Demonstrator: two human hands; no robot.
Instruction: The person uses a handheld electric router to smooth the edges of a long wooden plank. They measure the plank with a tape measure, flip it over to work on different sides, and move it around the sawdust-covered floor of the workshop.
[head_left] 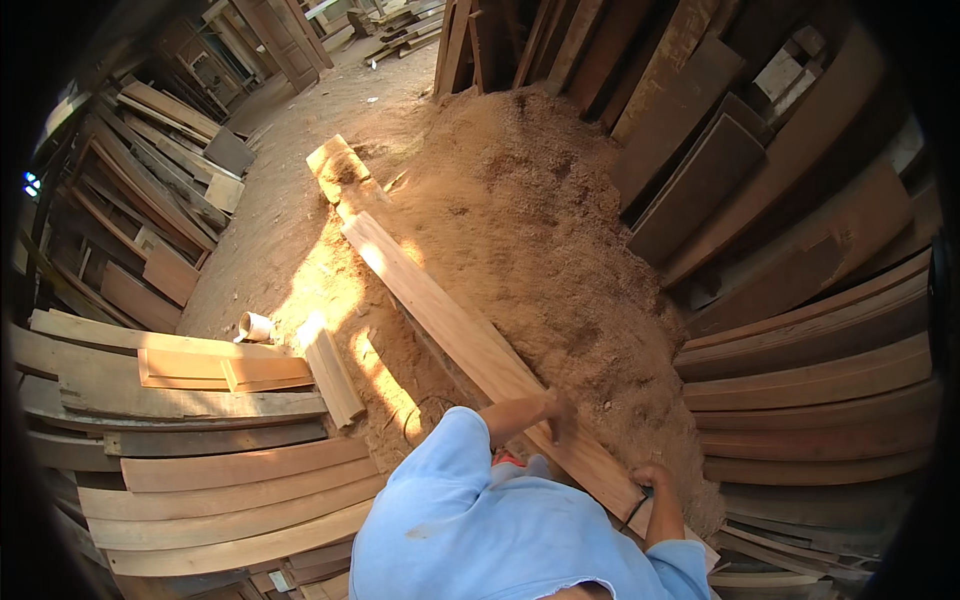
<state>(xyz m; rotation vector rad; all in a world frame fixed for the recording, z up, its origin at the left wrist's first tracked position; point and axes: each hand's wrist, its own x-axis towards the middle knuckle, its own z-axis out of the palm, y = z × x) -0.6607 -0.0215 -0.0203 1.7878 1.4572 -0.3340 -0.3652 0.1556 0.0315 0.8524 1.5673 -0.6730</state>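
A long pale reddish plank (430,310) lies diagonally over a sawdust mound, its far end near a shorter block of wood (335,165). My left hand (555,410) is on or just over the plank, smeared by motion, so its fingers and anything in them are unclear. My right hand (652,478) is closed on a thin dark object at the plank's near right part; I cannot make out what it is. My blue-sleeved arms and shirt hide some of the plank's lower side.
Stacked boards line the left (230,480) and right (800,400), with dark panels (680,150) leaning behind the sawdust (520,190). A short board (335,375) and a white bucket (255,326) lie left of the plank. A dirt path (250,240) runs toward doors (285,40) at the back.
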